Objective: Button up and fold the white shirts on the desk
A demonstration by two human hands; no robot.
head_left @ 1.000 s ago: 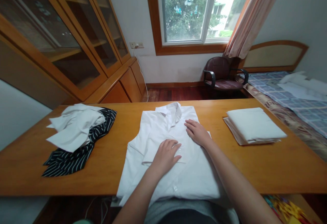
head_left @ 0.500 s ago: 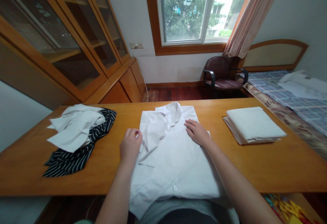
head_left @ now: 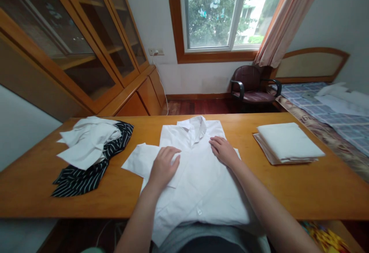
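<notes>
A white short-sleeved shirt (head_left: 198, 180) lies front up on the wooden table (head_left: 123, 197), its collar toward the far edge and its lower end hanging over the near edge. One sleeve stretches out flat to the left. My left hand (head_left: 165, 165) rests on the left side of the shirt front, fingers spread apart and holding nothing. On the right side of the chest lies my right hand (head_left: 223, 150), flat with fingers extended. The right sleeve is mostly hidden beneath my right hand and forearm.
Left on the table, a crumpled white garment (head_left: 89, 137) lies over a black striped cloth (head_left: 83, 180). A folded white stack of cloth (head_left: 290, 139) sits at the right. Beyond the table stand an armchair (head_left: 252, 84), a glass-door cabinet (head_left: 95, 53) and a bed (head_left: 311, 103).
My left hand has moved right, from the shirt's left edge onto its front. The left sleeve, earlier bunched over the chest, now lies spread out to the left. My right hand stays put.
</notes>
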